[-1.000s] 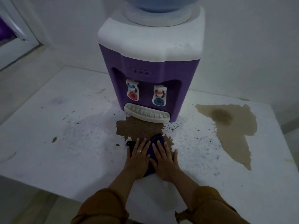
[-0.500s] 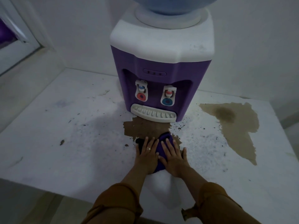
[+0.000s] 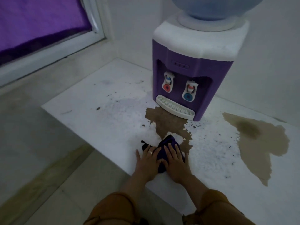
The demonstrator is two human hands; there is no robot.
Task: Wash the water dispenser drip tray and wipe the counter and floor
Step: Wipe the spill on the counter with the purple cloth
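Note:
A purple and white water dispenser point(image 3: 211, 70) stands on a white counter point(image 3: 100, 114), its white slotted drip tray point(image 3: 174, 108) still fitted at the base. A brown puddle point(image 3: 168, 122) spreads from the tray toward me. At the puddle's near edge lies a dark purple cloth point(image 3: 168, 143). My left hand point(image 3: 146, 163) and my right hand point(image 3: 176, 161) press flat on it side by side, fingers spread. A ring shows on the left hand.
A larger brown spill point(image 3: 263, 140) covers the counter to the right. Dark specks dot the counter around the dispenser. A blue water bottle point(image 3: 215, 7) sits on top. Tiled floor point(image 3: 40, 159) lies to the left, below a window with a purple curtain point(image 3: 40, 21).
Both hands have dragged the cloth back toward me, out of the puddle. My view has swung left, so the dispenser sits further right and the window shows.

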